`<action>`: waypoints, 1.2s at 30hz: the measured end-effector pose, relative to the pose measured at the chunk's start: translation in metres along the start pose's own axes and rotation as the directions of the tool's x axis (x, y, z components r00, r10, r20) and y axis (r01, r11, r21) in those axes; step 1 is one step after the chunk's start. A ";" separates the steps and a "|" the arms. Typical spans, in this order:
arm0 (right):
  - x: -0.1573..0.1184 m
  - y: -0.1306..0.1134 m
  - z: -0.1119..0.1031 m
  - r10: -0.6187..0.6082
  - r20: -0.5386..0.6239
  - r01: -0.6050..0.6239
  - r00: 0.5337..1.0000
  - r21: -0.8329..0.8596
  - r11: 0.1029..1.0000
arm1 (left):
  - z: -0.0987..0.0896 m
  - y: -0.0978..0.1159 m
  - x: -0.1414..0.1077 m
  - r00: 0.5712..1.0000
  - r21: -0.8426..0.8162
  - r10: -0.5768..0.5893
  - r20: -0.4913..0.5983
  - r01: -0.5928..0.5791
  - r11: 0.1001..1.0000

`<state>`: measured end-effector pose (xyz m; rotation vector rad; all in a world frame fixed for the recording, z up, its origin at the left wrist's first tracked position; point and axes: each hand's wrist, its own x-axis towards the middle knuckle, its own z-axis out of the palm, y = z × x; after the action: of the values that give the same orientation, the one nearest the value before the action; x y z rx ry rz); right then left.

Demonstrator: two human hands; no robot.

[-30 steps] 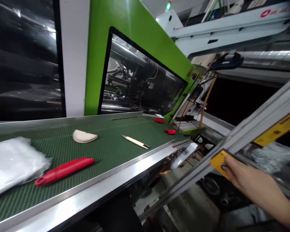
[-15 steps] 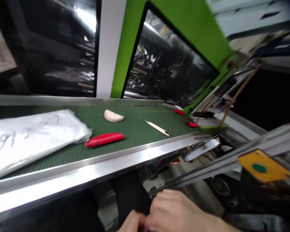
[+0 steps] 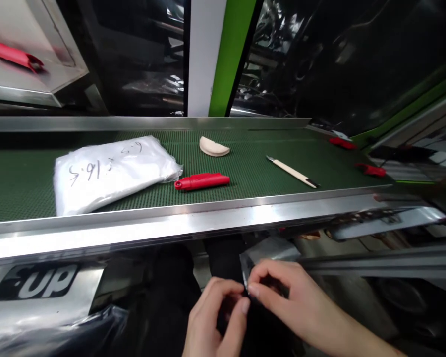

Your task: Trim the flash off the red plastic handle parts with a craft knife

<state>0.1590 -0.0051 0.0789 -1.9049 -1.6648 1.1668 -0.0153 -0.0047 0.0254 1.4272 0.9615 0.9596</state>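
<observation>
My left hand (image 3: 217,317) is low in the view, in front of the conveyor, its thumb and fingertips brought together at the edge of a clear plastic bag (image 3: 271,249). Beside it, my right hand (image 3: 286,297) pinches the same thin plastic between thumb and forefinger. Beyond the metal rail, a red handle-shaped part (image 3: 202,181) lies on the green belt (image 3: 245,171). A beige half-round piece (image 3: 214,147) rests behind it. To the right lies a cream-handled knife (image 3: 293,172), its blade pointing left. A white plastic package (image 3: 111,173) with handwriting touches the red part's left side.
Two more red parts (image 3: 342,143) (image 3: 371,169) lie at the belt's far right. Another red part (image 3: 15,54) sits on a metal chute at upper left. The rail (image 3: 260,213) runs along the belt's front. A printed plastic bag (image 3: 48,292) is at lower left.
The view has swung left, bringing the chute and printed bag in. My hands, earlier bunched together at the bottom edge, are higher and slightly apart, with clear plastic now showing between and behind them.
</observation>
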 end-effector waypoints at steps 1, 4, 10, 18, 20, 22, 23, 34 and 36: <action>0.000 0.002 0.005 -0.011 0.016 0.011 1.000 0.018 1.000 | 0.002 0.000 0.000 0.996 -0.060 -0.086 -0.025 0.084 0.995; -0.001 0.006 0.017 -0.065 0.024 0.063 0.998 0.066 0.996 | 0.009 0.002 -0.001 0.942 -0.251 -0.322 -0.098 0.290 0.924; -0.007 0.016 0.023 -0.145 0.124 0.119 0.982 0.193 0.974 | 0.013 -0.003 -0.003 0.824 -0.551 -0.567 0.000 0.473 0.687; 0.014 0.103 0.024 0.175 -0.298 -0.094 0.938 0.269 0.958 | -0.004 -0.060 -0.006 0.708 -0.636 -0.706 -0.029 0.531 0.559; 0.019 0.117 0.030 0.244 -0.230 -0.154 0.942 0.350 0.924 | -0.004 -0.070 -0.008 0.687 -0.638 -0.726 -0.026 0.547 0.541; 0.019 0.124 0.035 0.288 -0.173 -0.195 0.942 0.417 0.888 | -0.003 -0.076 -0.009 0.676 -0.633 -0.736 -0.024 0.560 0.535; 0.019 0.125 0.035 0.304 -0.163 -0.206 0.939 0.442 0.873 | -0.003 -0.077 -0.009 0.673 -0.628 -0.739 -0.023 0.565 0.535; 0.021 0.121 0.036 0.255 -0.134 -0.169 0.958 0.455 0.875 | -0.004 -0.081 -0.002 0.681 -0.601 -0.730 -0.059 0.560 0.571; 0.021 0.124 0.040 0.245 -0.146 -0.157 0.958 0.445 0.881 | -0.002 -0.081 -0.002 0.684 -0.595 -0.728 -0.052 0.565 0.573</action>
<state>0.2077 -0.0255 -0.0420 -1.8603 -1.0150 1.2491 -0.0217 -0.0014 -0.0555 0.3602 1.1999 0.7728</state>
